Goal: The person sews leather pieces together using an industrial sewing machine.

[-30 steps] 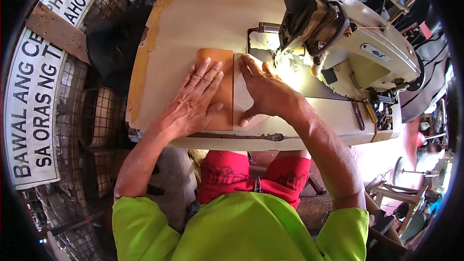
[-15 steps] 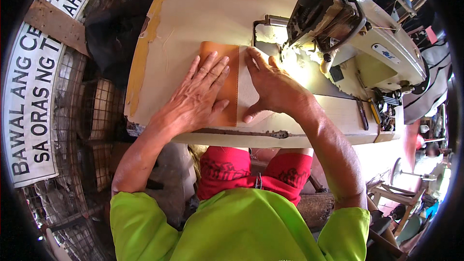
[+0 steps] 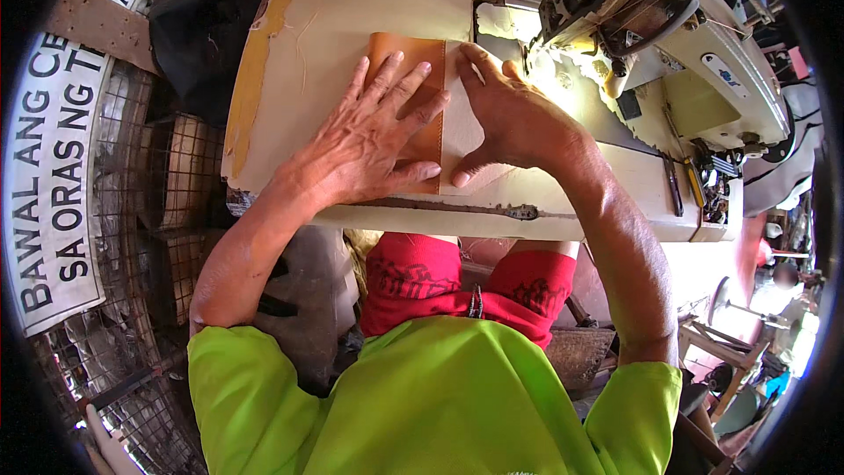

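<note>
Sitting at pale worktable (image 3: 352, 0), we had sewing machine (image 3: 703, 40) crowding right side, yellow-handled tool (image 3: 694, 183) near right end, wire mesh (image 3: 180, 171) at left. Stitched orange panel (image 3: 424, 142) lay on tabletop, partly hidden under our left hand (image 3: 356, 141), palm down, fingers fanned. Our right hand (image 3: 519, 119) spread beside stitched edge, thumb apart.
</note>
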Motion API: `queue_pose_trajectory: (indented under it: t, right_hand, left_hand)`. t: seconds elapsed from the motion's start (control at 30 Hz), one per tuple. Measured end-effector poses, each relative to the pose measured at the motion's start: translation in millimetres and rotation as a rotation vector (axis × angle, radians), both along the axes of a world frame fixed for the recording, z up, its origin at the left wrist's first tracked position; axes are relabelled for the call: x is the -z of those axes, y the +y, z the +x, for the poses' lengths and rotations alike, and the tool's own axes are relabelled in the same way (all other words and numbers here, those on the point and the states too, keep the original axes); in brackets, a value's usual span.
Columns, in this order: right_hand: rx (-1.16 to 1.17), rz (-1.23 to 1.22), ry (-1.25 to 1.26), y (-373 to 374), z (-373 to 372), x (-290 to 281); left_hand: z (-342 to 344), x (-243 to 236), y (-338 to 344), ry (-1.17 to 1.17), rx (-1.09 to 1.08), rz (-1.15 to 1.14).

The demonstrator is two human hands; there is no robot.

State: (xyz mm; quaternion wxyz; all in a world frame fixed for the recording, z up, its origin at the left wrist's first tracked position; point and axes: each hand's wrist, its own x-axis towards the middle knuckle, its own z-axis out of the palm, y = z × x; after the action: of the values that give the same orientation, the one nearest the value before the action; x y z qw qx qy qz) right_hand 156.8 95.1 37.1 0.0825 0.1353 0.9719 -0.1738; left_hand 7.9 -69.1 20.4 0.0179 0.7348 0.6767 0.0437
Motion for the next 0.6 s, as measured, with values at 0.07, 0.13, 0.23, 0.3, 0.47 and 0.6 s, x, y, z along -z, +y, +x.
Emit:
queue_pose_trajectory:
  t: [0.07, 0.13, 0.23, 0.3, 0.47, 0.6]
  right_hand:
    - [-0.007, -0.015, 0.007, 0.5, -0.5, -0.5]
    - [-0.016, 0.003, -0.012, -0.1, -1.3, -1.8]
    - [-0.003, -0.038, 0.035, -3.8, -4.5, -5.7]
    - [-0.014, -0.051, 0.026, -7.1, -8.2, -9.5]
    - [-0.09, -0.009, -0.009, -10.3, -20.6, -17.3]
    - [-0.163, 0.021, 0.0, -10.1, -22.3, -17.1]
  left_hand:
    - [1.2, 0.0, -0.2, 0.009, -0.023, -0.021]
    - [2.7, 0.9, -0.2, -0.002, -0.016, -0.025]
    - [2.7, 4.0, 1.3, 0.005, -0.027, -0.009]
    - [1.3, 5.9, 1.3, 0.056, -0.044, -0.099]
    - [-1.1, 8.9, -0.3, -0.069, -0.022, -0.001]
    - [0.0, 9.9, -1.1, -0.07, -0.02, -0.01]
